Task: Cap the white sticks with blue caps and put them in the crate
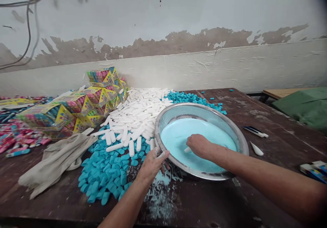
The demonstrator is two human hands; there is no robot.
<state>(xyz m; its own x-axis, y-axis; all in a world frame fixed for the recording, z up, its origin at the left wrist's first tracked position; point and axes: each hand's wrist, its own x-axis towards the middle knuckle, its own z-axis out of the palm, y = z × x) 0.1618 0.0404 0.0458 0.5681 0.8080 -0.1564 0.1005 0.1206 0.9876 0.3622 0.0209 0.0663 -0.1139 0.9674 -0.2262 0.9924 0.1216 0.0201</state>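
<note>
A wide metal basin [242, 143] holds light blue powder [176, 136]. My right hand [199, 145] is closed over the powder inside it, and a white tube [187, 149] shows under the fingers. Beside the basin's left rim is my left hand [154, 161], its thumb and fingers near the metal; the fingers are partly hidden, and what they hold, if anything, cannot be made out. White tubes [135, 110] lie heaped left of the basin. In front of them spread teal caps [104, 173], with more teal caps [189, 97] behind the basin.
Clear boxes of colourful items [84, 102] are stacked at the left, near loose pink pieces [17, 132]. A pale cloth [58, 156] lies in front. Right of the basin are a dark tool [254, 131] and a white cone-shaped piece [257, 149]. Powder is spilled on the brown table [204, 200].
</note>
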